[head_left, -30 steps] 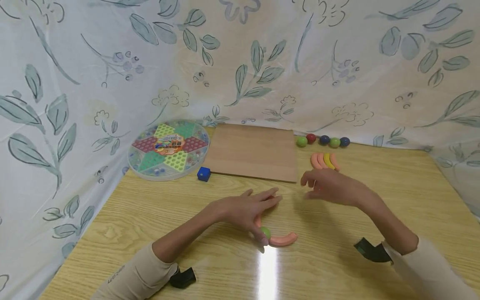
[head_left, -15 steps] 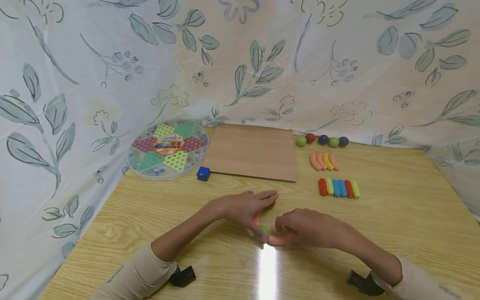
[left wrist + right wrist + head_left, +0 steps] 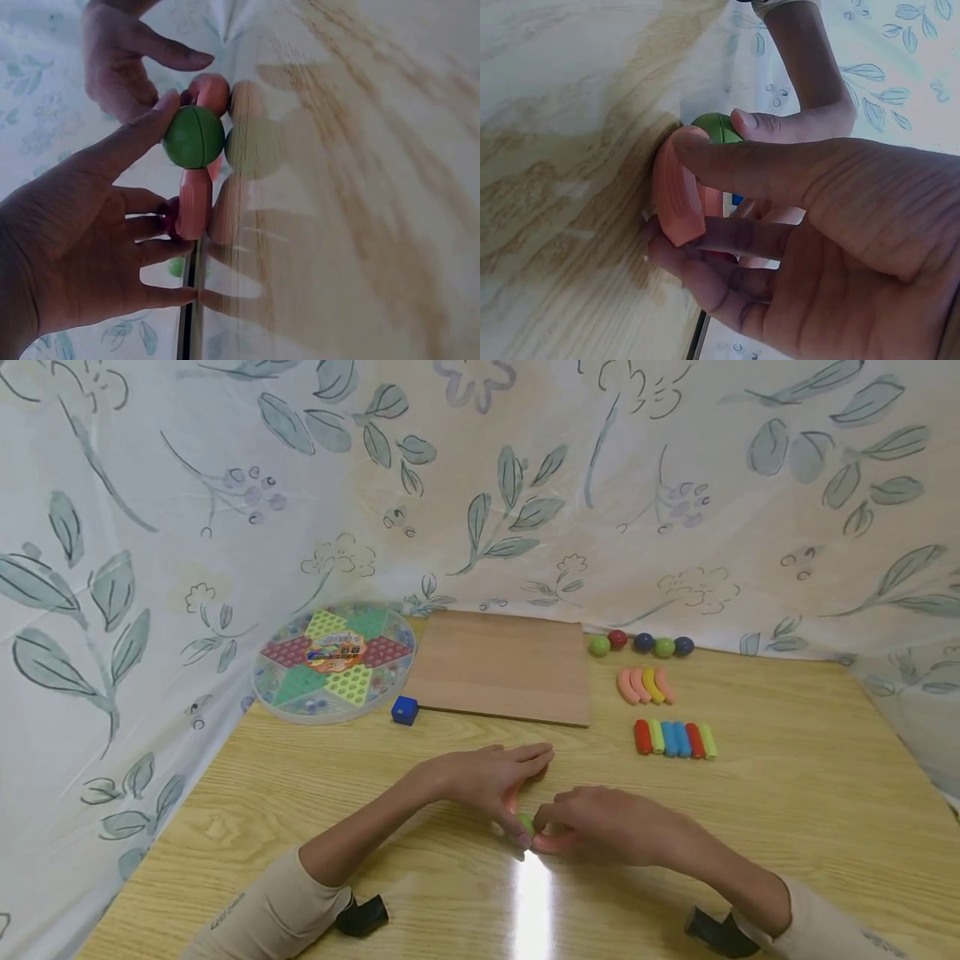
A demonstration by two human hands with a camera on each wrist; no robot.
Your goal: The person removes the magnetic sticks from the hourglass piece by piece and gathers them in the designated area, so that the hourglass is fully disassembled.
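A green ball [image 3: 527, 824] sits on the wooden table between two pink curved pieces. My left hand [image 3: 501, 787] lies over one pink curve [image 3: 195, 202] with its fingers fairly straight. Its thumb [image 3: 142, 131] presses against the green ball [image 3: 193, 136]. My right hand [image 3: 558, 827] pinches the other pink curved piece [image 3: 551, 842] between thumb and fingers, right beside the ball. In the right wrist view the thumb lies on that pink curved piece [image 3: 676, 191], with the green ball [image 3: 716, 127] just behind its end.
Farther back lie a wooden board [image 3: 501, 667], a round checkers tray [image 3: 333, 660] and a blue cube [image 3: 404, 710]. At the back right are a row of coloured balls [image 3: 641, 645], several curved pieces [image 3: 643, 685] and several straight pieces [image 3: 673, 737]. Floral cloth walls in the table.
My right hand came down from near the rows of pieces to the pink curve beside the green ball and took hold of it. The left hand stayed put.
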